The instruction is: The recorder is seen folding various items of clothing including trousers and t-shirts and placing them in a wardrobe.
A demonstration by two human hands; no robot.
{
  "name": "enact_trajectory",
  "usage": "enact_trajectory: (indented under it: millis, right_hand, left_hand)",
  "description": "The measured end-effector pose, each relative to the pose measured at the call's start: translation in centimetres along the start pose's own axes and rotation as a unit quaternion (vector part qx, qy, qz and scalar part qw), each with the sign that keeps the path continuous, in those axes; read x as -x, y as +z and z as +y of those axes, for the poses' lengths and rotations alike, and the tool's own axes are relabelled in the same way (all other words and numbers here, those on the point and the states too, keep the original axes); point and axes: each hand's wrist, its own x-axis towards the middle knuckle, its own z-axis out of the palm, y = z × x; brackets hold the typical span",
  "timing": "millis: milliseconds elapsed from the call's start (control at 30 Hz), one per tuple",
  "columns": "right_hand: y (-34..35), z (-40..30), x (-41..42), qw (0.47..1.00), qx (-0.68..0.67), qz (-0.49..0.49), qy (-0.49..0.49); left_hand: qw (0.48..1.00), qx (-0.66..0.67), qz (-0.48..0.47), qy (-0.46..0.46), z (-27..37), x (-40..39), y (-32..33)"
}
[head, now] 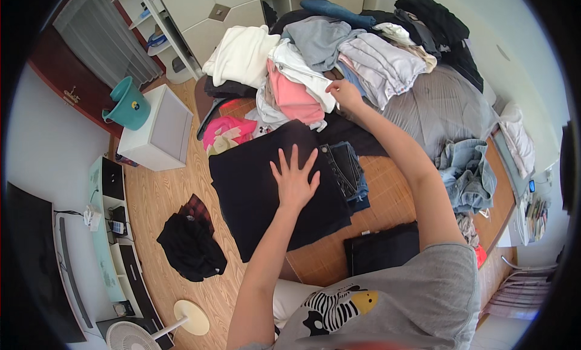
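My left hand (295,186) lies flat with its fingers spread on a black folded garment (254,191), which hangs partly over the left edge of the bed. My right hand (346,95) is stretched forward, its fingers curled at the edge of a white garment (302,68). Whether they grip the cloth is not clear. Under that white garment lies a pink one (292,98). Folded jeans (347,173) stick out from beneath the black garment on its right side.
Behind the hands is a heap with a cream garment (243,52) and a grey one (317,39). A denim garment (470,173) lies to the right, and dark folded cloth (383,250) near my body. Left are dark clothes (190,241) on the floor, a fan (131,336) and a teal bucket (131,107).
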Motion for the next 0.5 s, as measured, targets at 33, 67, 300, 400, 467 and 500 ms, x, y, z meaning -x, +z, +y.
enact_trajectory:
  millis: [33, 67, 300, 400, 467, 500]
  right_hand:
    - [0.4, 0.6, -1.6, 0.996, 0.063, 0.063, -0.031]
    - [0.5, 1.0, -3.4, 0.992, 0.084, 0.080, -0.043]
    - [2.5, 1.1, -12.4, 0.958, 0.283, 0.037, -0.011]
    - [4.2, 1.3, -14.1, 0.924, 0.354, 0.087, -0.114]
    - [5.3, 1.5, -14.8, 0.882, 0.426, 0.129, -0.156]
    - [5.7, 1.4, -15.3, 0.834, 0.506, 0.131, -0.178]
  left_hand:
    - [1.000, 0.003, 0.013, 0.003, 0.0, 0.1, 0.0]
    - [1.000, 0.009, 0.008, 0.003, 0.0, 0.2, 0.0]
    - [1.000, 0.020, -0.016, -0.006, 0.1, -0.1, 0.4]
    - [0.999, 0.025, -0.029, -0.011, 0.0, -0.1, 0.6]
    - [0.999, 0.027, -0.034, -0.012, 0.0, 0.0, 0.7]
    - [0.999, 0.025, -0.044, -0.016, 0.0, 0.0, 0.8]
